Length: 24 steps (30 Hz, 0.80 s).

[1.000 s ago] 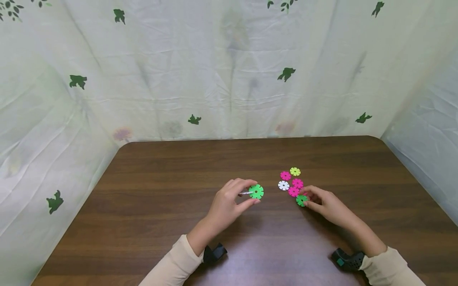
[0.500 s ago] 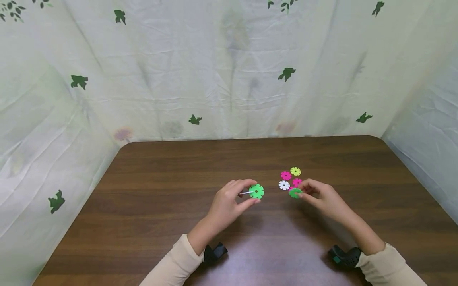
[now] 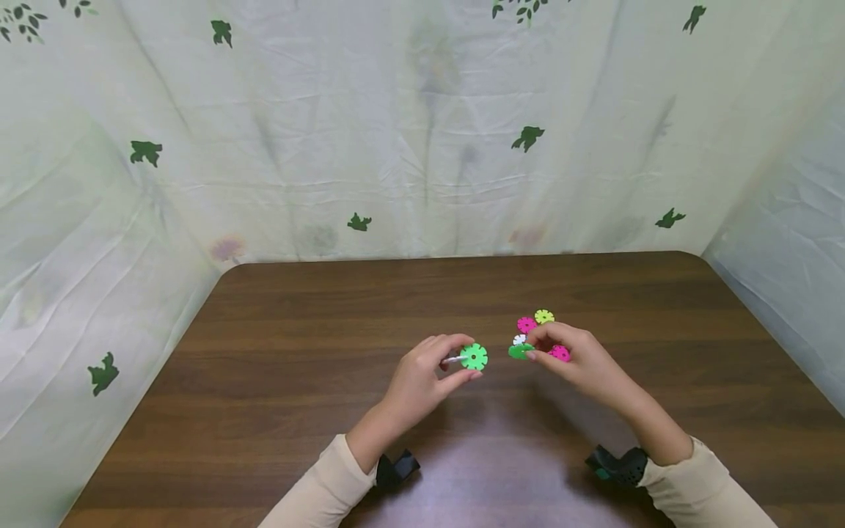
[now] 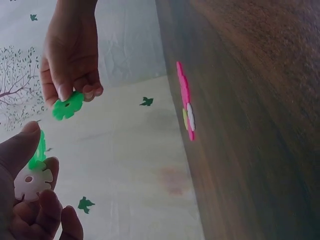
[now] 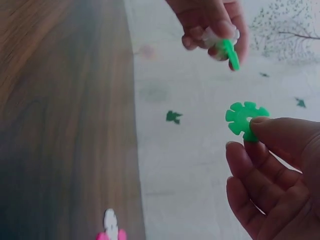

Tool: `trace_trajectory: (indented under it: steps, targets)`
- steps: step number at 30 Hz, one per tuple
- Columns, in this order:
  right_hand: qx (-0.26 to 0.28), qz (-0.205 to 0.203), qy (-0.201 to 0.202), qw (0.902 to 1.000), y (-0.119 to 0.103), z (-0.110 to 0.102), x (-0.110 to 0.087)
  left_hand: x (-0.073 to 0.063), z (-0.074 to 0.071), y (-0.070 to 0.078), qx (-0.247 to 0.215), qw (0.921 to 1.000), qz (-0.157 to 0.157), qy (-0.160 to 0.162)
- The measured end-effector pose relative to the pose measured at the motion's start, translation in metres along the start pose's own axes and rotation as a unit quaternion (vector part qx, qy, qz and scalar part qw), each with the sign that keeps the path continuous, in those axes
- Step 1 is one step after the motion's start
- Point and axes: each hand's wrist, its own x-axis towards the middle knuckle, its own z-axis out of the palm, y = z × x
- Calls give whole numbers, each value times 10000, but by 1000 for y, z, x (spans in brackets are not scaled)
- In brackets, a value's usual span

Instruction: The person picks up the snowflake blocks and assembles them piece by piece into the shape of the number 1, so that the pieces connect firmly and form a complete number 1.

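My left hand [image 3: 422, 370] holds a white notched disc [image 4: 33, 181] joined edge-on to a green notched disc [image 3: 474, 357], above the table. Both are flat, flower-like plastic pieces with a hole in the middle. Between thumb and fingertips, my right hand [image 3: 581, 363] pinches a second green notched disc [image 5: 243, 119] by its edge. In the head view that disc looks thin and tilted, a short way right of the joined pair and apart from it. Behind the right hand lie loose discs; the hand hides some of them.
On the brown table [image 3: 317, 308] lie a yellow disc [image 3: 544, 316], a pink disc [image 3: 526, 324], a white disc [image 3: 519, 339] and another pink disc [image 3: 560, 353]. A pale curtain [image 3: 396, 147] with green leaf shapes hangs along the table's back edge.
My right hand has lifted the green disc off the table and carried it left, toward the joined discs. The left hand stays almost still.
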Motion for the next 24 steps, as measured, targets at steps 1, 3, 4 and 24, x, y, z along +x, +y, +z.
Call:
trace_trajectory:
  steps: [1, 3, 4, 24]
  targets:
    - [51, -12, -9, 10000, -2, 1, 1, 0, 0, 0, -5, 10000, -19, -11]
    - [131, -61, -24, 9999, -5, 3, 3, -1, 0, 1, -33, 10000, -61, -26]
    - [168, -93, -42, 9998, -7, 5, 4, -1, 0, 2, -39, 10000, -81, -31]
    - [564, -1088, 187, 9923, -22, 19, 18, -2, 1, 4, -1218, 9889, -371, -762]
